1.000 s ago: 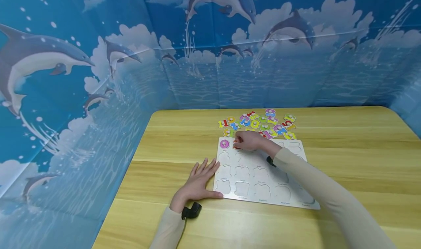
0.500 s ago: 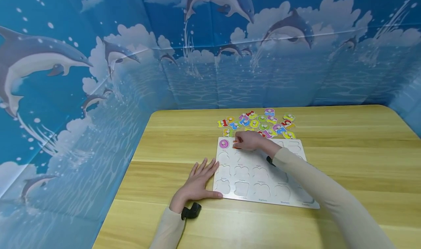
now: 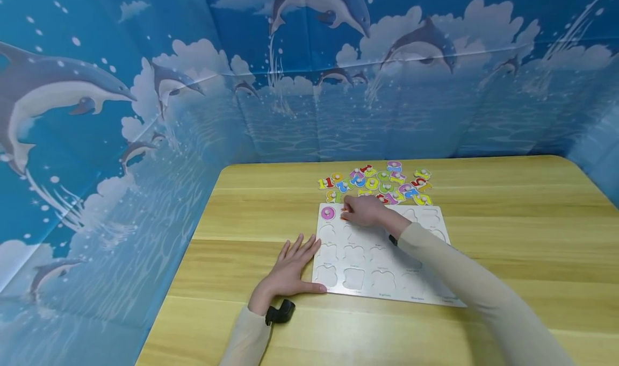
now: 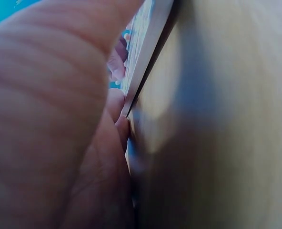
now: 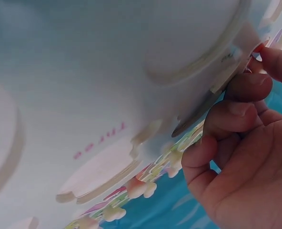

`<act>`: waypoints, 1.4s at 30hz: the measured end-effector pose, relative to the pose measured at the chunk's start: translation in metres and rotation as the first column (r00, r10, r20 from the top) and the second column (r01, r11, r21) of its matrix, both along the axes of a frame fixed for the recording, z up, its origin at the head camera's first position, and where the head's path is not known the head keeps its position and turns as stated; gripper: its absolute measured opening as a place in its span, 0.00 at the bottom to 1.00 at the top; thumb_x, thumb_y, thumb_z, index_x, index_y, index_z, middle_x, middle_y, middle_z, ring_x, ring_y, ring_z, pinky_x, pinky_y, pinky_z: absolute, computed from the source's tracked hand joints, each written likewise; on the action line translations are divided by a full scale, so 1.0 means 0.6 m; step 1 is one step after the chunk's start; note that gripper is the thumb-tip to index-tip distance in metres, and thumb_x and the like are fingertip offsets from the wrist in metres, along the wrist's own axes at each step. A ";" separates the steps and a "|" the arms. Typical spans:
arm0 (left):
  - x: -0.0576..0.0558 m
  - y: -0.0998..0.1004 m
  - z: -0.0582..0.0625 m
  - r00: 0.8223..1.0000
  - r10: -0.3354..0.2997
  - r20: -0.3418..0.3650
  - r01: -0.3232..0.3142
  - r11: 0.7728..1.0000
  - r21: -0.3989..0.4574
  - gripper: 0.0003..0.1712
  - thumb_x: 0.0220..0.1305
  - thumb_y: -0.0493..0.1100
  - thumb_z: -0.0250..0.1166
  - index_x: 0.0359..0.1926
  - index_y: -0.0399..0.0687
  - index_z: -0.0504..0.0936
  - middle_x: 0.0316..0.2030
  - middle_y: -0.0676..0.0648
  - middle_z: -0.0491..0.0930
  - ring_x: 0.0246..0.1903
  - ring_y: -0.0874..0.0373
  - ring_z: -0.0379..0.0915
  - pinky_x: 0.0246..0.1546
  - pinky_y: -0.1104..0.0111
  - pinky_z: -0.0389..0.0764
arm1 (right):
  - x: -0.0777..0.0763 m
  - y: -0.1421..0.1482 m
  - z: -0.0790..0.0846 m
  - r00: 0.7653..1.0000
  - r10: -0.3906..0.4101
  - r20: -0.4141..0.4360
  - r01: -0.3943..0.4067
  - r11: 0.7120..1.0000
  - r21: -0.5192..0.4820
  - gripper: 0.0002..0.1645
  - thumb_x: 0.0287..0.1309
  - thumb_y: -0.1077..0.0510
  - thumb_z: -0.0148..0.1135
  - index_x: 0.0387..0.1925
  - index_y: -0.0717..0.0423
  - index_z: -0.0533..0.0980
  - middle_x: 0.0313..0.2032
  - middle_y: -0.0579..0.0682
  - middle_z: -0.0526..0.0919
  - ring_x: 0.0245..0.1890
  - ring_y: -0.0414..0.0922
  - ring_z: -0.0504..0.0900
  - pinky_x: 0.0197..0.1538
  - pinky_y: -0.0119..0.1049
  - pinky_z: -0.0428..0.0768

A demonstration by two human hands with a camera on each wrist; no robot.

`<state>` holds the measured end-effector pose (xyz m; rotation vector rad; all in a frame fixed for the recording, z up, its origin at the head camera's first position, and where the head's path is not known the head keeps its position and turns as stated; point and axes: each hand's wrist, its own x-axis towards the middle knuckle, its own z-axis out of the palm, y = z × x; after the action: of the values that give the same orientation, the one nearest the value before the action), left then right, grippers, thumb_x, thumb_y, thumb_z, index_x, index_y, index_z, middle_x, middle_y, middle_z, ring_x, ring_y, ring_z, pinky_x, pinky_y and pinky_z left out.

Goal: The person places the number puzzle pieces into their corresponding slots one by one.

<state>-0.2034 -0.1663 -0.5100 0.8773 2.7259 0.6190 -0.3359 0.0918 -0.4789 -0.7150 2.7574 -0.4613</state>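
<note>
A white puzzle board (image 3: 360,286) with number-shaped recesses lies on the table. Its top-left recess holds a pink zero piece (image 3: 328,213) with a knob. Over the neighbouring recess of the top row, my right hand (image 3: 365,210) pinches a small red-orange puzzle piece (image 3: 344,215), mostly covered by the fingers. A red edge of it shows at the thumb and fingertip in the right wrist view, where the other fingers are curled. My left hand (image 3: 289,269) rests flat with fingers spread at the board's left edge, thumb on its lower-left corner.
Several colourful knobbed number pieces (image 3: 371,183) lie loosely, some overlapping, just behind the board on the wooden table (image 3: 232,210). A dolphin-printed curtain (image 3: 300,124) hangs along the table's back and left side. The right forearm covers part of the board.
Both hands keep almost the same places, the right still pinching the red-orange piece in the same spot. The whole head view has shifted slightly.
</note>
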 end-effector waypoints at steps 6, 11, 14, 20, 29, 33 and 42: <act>-0.002 0.001 -0.004 1.000 0.003 -0.004 -0.003 1.000 -0.006 0.61 0.49 0.73 0.63 0.75 0.56 0.43 0.74 0.54 0.37 0.71 0.53 0.24 0.67 0.56 0.26 | 0.007 0.000 0.000 1.000 -0.014 -0.018 0.014 1.000 -0.002 0.14 0.64 0.47 0.57 0.31 0.50 0.68 0.19 0.47 0.70 0.18 0.44 0.68 0.25 0.36 0.62; 0.000 0.001 -0.001 1.000 0.002 -0.005 -0.002 1.000 -0.003 0.61 0.49 0.73 0.63 0.75 0.56 0.44 0.74 0.54 0.38 0.72 0.53 0.24 0.67 0.55 0.27 | 0.012 -0.001 0.000 0.999 -0.028 -0.028 0.027 1.000 -0.015 0.14 0.64 0.48 0.57 0.31 0.51 0.68 0.19 0.47 0.70 0.17 0.44 0.68 0.23 0.36 0.62; 0.002 0.001 0.000 1.000 0.001 -0.005 -0.001 1.000 0.006 0.61 0.50 0.72 0.64 0.75 0.55 0.44 0.74 0.53 0.39 0.72 0.52 0.25 0.68 0.54 0.28 | 0.014 -0.002 0.000 0.999 -0.035 -0.027 0.035 0.999 -0.017 0.14 0.64 0.48 0.58 0.31 0.52 0.68 0.20 0.47 0.71 0.18 0.44 0.69 0.24 0.36 0.63; 0.003 0.000 0.000 1.000 -0.005 -0.010 0.005 1.000 0.022 0.60 0.50 0.71 0.64 0.75 0.53 0.46 0.74 0.51 0.41 0.72 0.49 0.27 0.67 0.52 0.30 | 0.014 0.001 -0.003 0.998 -0.062 0.005 0.062 0.998 -0.026 0.14 0.63 0.47 0.59 0.32 0.51 0.68 0.21 0.47 0.72 0.19 0.45 0.69 0.25 0.37 0.64; -0.001 0.000 -0.002 1.000 -0.005 -0.011 0.005 1.000 -0.002 0.61 0.50 0.73 0.63 0.75 0.56 0.44 0.74 0.53 0.38 0.72 0.52 0.25 0.67 0.54 0.27 | 0.017 0.021 0.008 0.997 -0.053 0.052 0.058 0.994 -0.094 0.11 0.63 0.48 0.59 0.35 0.51 0.71 0.19 0.47 0.71 0.18 0.43 0.66 0.23 0.36 0.62; -0.002 0.000 0.000 1.000 -0.006 -0.013 0.006 1.000 0.010 0.61 0.50 0.72 0.63 0.75 0.54 0.44 0.74 0.52 0.39 0.72 0.51 0.26 0.67 0.53 0.28 | 0.016 0.035 0.016 0.998 -0.047 0.037 0.051 0.992 -0.116 0.09 0.64 0.49 0.57 0.36 0.50 0.72 0.18 0.47 0.71 0.16 0.42 0.65 0.23 0.36 0.62; 0.000 -0.002 0.001 1.000 -0.007 -0.008 0.007 1.000 0.007 0.61 0.50 0.72 0.63 0.75 0.54 0.44 0.74 0.53 0.39 0.72 0.52 0.25 0.67 0.54 0.27 | 0.009 0.076 0.034 0.996 -0.080 0.028 0.084 0.980 -0.179 0.11 0.65 0.51 0.57 0.38 0.55 0.73 0.20 0.47 0.72 0.17 0.43 0.67 0.23 0.36 0.64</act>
<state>-0.2034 -0.1673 -0.5097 0.8927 2.7284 0.6252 -0.3304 0.1372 -0.4586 -0.6341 2.7582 -0.7396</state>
